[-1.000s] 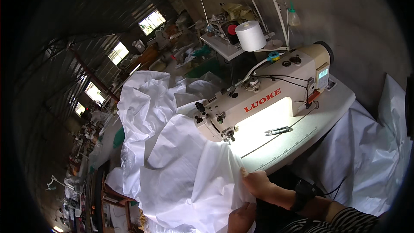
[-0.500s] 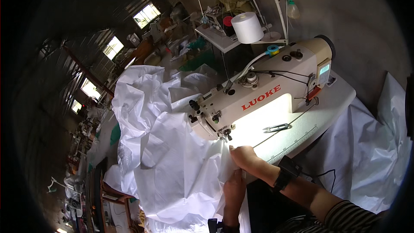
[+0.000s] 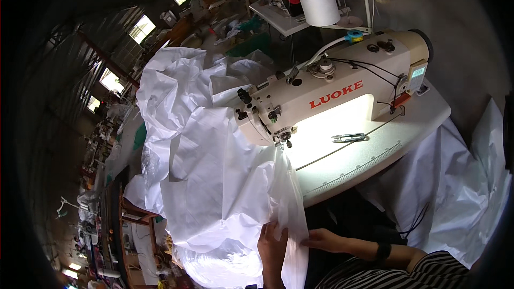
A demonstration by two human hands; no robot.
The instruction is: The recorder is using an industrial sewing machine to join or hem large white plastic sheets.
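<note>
A large white plastic-like sheet (image 3: 209, 182) lies bunched over the left of the sewing machine (image 3: 332, 93), and its edge runs up under the presser foot (image 3: 284, 142). My left hand (image 3: 273, 246) has its fingers bent and closed on the sheet near the lower edge of the view. Just right of it, my right hand (image 3: 324, 240) pinches the sheet's right border, its fingertips partly hidden by the material. Between the hands and the needle area the sheet hangs in narrow folds. Both hands are well below the machine head.
Thread snips (image 3: 349, 137) lie on the lit machine bed, behind a printed ruler strip (image 3: 358, 166). A white thread cone (image 3: 319, 8) stands behind the machine. More white sheeting (image 3: 444, 192) hangs at the right. A wooden stand (image 3: 136, 214) is at lower left.
Both hands have moved from beside the presser foot down toward me, along the sheet's edge. The machine sits higher and slightly farther right in the view.
</note>
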